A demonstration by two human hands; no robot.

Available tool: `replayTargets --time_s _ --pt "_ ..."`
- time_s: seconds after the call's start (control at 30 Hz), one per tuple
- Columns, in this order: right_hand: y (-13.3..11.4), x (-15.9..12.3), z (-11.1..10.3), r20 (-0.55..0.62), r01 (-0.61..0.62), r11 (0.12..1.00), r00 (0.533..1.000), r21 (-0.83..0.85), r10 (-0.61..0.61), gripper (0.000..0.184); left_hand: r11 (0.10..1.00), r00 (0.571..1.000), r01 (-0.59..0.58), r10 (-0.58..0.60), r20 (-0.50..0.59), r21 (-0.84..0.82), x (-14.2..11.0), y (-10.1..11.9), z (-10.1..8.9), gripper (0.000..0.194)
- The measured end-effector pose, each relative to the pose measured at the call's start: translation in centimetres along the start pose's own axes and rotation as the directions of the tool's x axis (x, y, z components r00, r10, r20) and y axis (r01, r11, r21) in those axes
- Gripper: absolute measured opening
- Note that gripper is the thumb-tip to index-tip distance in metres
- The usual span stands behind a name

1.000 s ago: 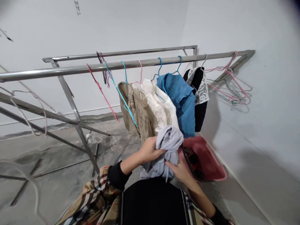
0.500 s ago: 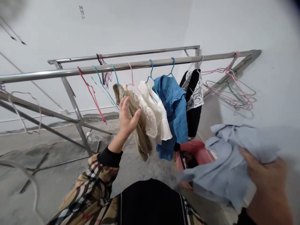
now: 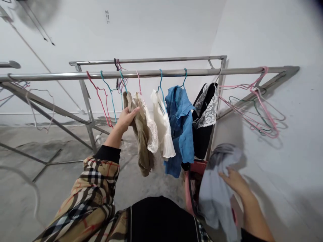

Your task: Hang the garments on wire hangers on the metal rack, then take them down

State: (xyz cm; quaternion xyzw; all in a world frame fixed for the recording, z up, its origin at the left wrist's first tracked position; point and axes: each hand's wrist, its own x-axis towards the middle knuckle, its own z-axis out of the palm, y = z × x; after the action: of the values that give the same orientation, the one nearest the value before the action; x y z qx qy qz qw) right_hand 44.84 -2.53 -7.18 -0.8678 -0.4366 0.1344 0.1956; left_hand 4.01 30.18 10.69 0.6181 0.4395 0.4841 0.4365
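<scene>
My left hand [image 3: 127, 117] is raised to the steel rail [image 3: 75, 74] and its fingers press against the khaki garment [image 3: 141, 134] hanging there, next to a teal hanger [image 3: 109, 95] and a red hanger [image 3: 99, 99]. My right hand [image 3: 233, 179] is low at the right and grips a pale grey-blue cloth [image 3: 215, 195] that hangs down over the pink basket [image 3: 193, 181]. Beside the khaki garment hang a white lace top [image 3: 163, 131], a blue shirt [image 3: 180, 131] and a black garment with lace [image 3: 205, 117].
A second steel rail [image 3: 151, 61] runs behind the first, on slanted legs [image 3: 87, 107]. Several empty pink and green hangers [image 3: 254, 107] bunch at the rail's right end near the white wall. Another rack's bars [image 3: 37, 104] stand at the left on the concrete floor.
My left hand let go of the grey-blue cloth and rose to the khaki garment on the rail. My right hand swung the cloth out to the right, then lowered it beside the basket.
</scene>
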Motion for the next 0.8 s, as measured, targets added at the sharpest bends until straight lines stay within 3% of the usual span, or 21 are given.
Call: replayTargets --time_s 0.1,0.23,0.37,0.5,0.6,0.7,0.73,0.8 --pt "-2.2 -0.9 3.1 0.208 0.108 0.969 0.966 0.221 -0.155 0.051 0.995 0.986 0.097 -0.092 0.138 -0.033 -2.2 0.2 -0.6 0.055" --pt "-7.4 -2.8 3.1 0.329 0.2 0.833 0.852 0.516 -0.408 0.054 0.984 0.936 0.179 -0.165 0.312 -0.016 -5.5 1.0 -1.2 0.056" --pt "-12.6 -3.8 1.2 0.35 0.299 0.758 0.749 0.58 -0.563 0.049 0.965 0.94 0.255 -0.231 0.252 -0.067 -8.5 2.3 -0.6 0.05" --pt "-16.9 -4.1 0.2 0.348 0.382 0.665 0.629 0.642 -0.696 0.044 0.967 0.978 0.194 -0.177 0.114 -0.163 -10.4 3.4 0.2 0.047" --pt "-19.8 -4.2 0.2 0.31 0.429 0.582 0.551 0.69 -0.774 0.04 0.983 0.994 0.103 -0.097 0.05 -0.15 -11.3 3.8 0.3 0.046" --pt "-22.2 -4.2 0.4 0.257 0.491 0.516 0.501 0.702 -0.826 0.037 0.988 0.994 -0.105 0.108 -0.023 0.11 -11.9 3.5 -0.1 0.033" --pt "-22.9 -4.3 0.4 0.246 0.506 0.505 0.493 0.699 -0.835 0.036 0.947 0.978 -0.188 0.206 -0.041 0.261 -12.0 3.4 -0.3 0.025" --pt "-24.2 -4.4 0.4 0.225 0.527 0.493 0.492 0.692 -0.841 0.035 0.781 0.913 -0.329 0.406 -0.031 0.531 -12.3 2.9 -0.7 0.015"
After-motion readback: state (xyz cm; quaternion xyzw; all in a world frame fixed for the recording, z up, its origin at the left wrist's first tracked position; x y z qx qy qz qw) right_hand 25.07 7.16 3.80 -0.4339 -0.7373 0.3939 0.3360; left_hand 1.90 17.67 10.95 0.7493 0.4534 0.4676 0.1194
